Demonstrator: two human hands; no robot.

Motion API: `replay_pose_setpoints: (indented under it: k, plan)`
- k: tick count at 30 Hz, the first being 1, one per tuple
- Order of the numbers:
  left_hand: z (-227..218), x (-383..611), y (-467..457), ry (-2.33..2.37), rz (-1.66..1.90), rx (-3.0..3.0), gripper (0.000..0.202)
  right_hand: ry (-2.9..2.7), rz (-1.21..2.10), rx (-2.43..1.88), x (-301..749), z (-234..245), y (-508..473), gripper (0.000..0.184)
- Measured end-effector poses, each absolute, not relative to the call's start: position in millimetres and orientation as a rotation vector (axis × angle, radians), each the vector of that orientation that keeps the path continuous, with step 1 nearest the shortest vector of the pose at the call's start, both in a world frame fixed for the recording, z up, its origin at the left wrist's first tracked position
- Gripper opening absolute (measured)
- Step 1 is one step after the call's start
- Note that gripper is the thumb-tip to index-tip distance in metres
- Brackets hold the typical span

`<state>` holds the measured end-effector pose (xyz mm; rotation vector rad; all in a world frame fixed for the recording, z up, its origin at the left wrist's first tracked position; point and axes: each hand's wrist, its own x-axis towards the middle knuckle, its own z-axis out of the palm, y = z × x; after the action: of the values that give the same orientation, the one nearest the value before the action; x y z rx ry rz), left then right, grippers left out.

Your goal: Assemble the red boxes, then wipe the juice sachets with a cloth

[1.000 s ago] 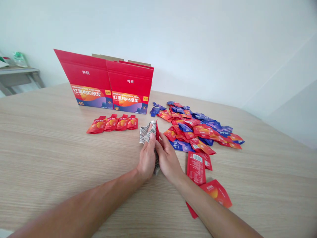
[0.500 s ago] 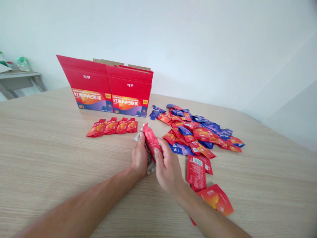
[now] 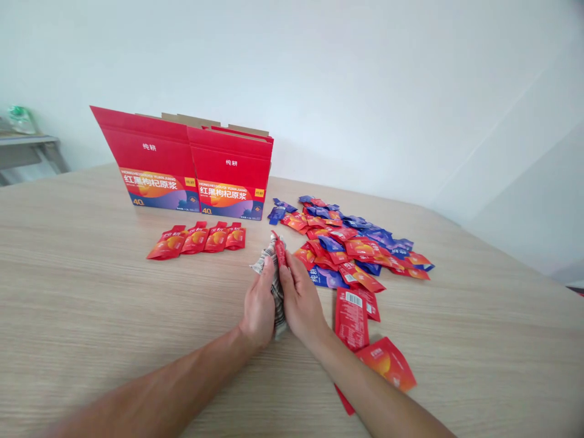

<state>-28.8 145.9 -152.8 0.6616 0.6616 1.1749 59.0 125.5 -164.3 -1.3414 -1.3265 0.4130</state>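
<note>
My left hand [image 3: 258, 307] and my right hand [image 3: 300, 302] are pressed together at the middle of the wooden table [image 3: 91, 292]. Between them is a striped cloth [image 3: 269, 261], gripped by the left hand. My right hand's fingers are closed on a red pouch [image 3: 280, 250] that stands edge-on against the cloth. A row of red pouches [image 3: 197, 239] lies to the left, in front of two red boxes [image 3: 187, 165].
A heap of red and blue pouches [image 3: 356, 243] covers the table to the right. Three red pouches [image 3: 360, 313] lie beside my right forearm. A grey side table [image 3: 27, 149] stands at the far left by the white wall.
The red pouch was turned flat and lifted by my right hand half a second ago; now it stands edge-on against the cloth again, both hands closed together around it.
</note>
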Motion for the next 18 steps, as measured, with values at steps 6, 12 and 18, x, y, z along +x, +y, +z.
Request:
replay_pose_setpoints:
  k: [6,12,18]
  plan:
    - [-148.4,-35.9,148.4,0.771,1.246,0.757,0.040,-1.350,0.534,-1.348,40.8,-150.9,114.5,0.052]
    - [-131.4,-41.4,154.1,0.995,1.191,0.653,0.044,-1.408,0.465,-1.340,40.0,-151.0,107.3,0.044]
    - [-139.9,-34.0,153.7,0.722,1.149,0.532,0.046,-1.138,0.314,-1.460,54.4,-148.8,109.5,0.054]
